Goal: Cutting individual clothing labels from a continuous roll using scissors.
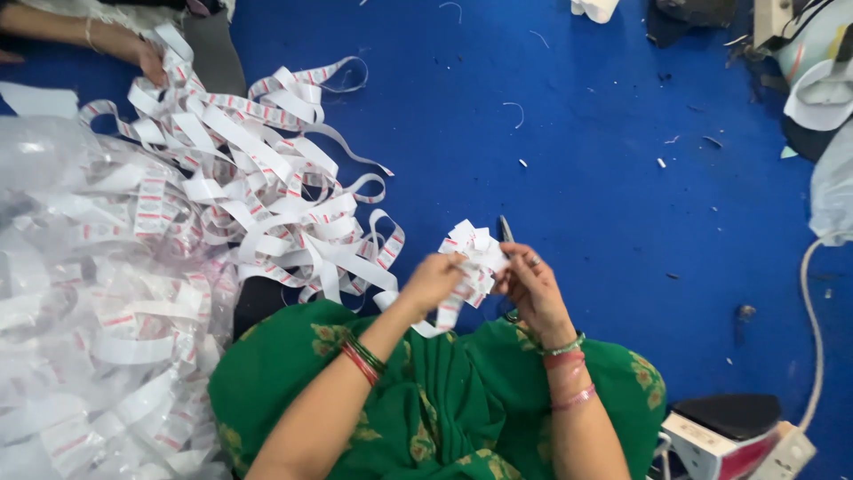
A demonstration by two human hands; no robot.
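The bundle of cut labels (471, 258) sits between my two hands just below the middle of the frame, over my green lap, and it handles like almost nothing: thin woven or papery tape, light, limp, and ready to fan out or slip loose if I ease off. My left hand (433, 280) is closed around the lower side of the stack, thumb and fingers pinching the ends together, which I judge the right place to grip, since the free ends splay upward like petals and give nothing firm to hold. My right hand (530, 289) is pressed against the other side, fingers curled; a dark pair of scissors (505, 229) pokes up behind the bundle, and I think I have them in this hand, though the grip is hidden behind the labels. The labels are white with small red and grey printed blocks, all short pieces of one width. A tail of uncut strip (435, 322) droops from the bundle toward my knee. The rest of the ribbon (267, 178) lies in a loose tangled heap on the blue floor (604, 160) at centre left, spilling into clear plastic bags (80, 338) at the left edge. Another person's hand (149, 60) rests on the heap in the upper left
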